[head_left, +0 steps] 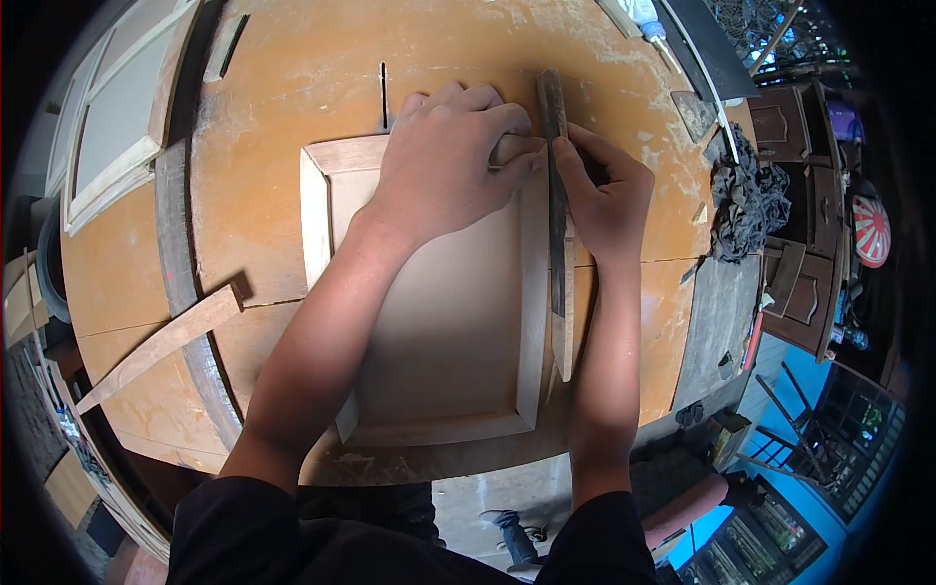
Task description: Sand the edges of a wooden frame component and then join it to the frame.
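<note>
dark strip (552, 105): against right grip (604, 185) | framed panel (448, 331): beneath left grip (450, 146)

Smooth matt wooden panel (448, 331), scuffed wooden tabletop (283, 78).

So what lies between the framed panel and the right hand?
In the head view, a narrow dark strip runs between the framed panel and the right hand.
</note>
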`<state>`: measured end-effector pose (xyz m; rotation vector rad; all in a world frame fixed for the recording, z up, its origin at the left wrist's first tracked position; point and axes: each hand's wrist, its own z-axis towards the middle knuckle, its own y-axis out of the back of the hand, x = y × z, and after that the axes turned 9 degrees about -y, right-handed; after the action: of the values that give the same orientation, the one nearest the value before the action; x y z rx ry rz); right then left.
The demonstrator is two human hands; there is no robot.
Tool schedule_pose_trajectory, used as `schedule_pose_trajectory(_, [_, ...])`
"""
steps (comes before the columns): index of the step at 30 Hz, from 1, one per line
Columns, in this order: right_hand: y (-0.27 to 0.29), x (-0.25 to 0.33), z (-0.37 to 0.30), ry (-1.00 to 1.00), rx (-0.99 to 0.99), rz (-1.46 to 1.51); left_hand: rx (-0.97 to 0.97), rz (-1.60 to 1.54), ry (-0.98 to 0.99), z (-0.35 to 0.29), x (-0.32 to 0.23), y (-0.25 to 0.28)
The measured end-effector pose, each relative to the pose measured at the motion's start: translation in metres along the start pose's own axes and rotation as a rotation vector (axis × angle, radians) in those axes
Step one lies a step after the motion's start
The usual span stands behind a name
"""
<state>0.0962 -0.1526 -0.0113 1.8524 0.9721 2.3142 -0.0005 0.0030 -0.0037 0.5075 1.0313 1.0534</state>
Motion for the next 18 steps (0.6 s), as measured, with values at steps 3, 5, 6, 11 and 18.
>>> schedule_pose_trajectory(3, [-0.002,0.002,-0.001,-0.002,-0.012,0.019,0.037,0.011,0.031,0.000,-0.003,0.002])
schedule_pose_trajectory(5, [-0.003,-0.002,0.000,0.027,-0.034,-0.030,0.042,0.007,0.025,-0.001,-0.003,0.002])
schedule_pose_trajectory(6, [-0.003,-0.003,0.001,0.057,-0.059,-0.078,0.048,0.005,0.016,-0.001,-0.003,0.002])
schedule_pose_trajectory(11, [-0.004,0.015,-0.003,0.009,-0.003,-0.173,0.078,0.011,0.045,-0.003,-0.001,0.003])
schedule_pose_trajectory(18, [-0.003,0.033,-0.006,-0.031,0.015,-0.315,0.101,-0.052,0.075,0.002,-0.002,0.000])
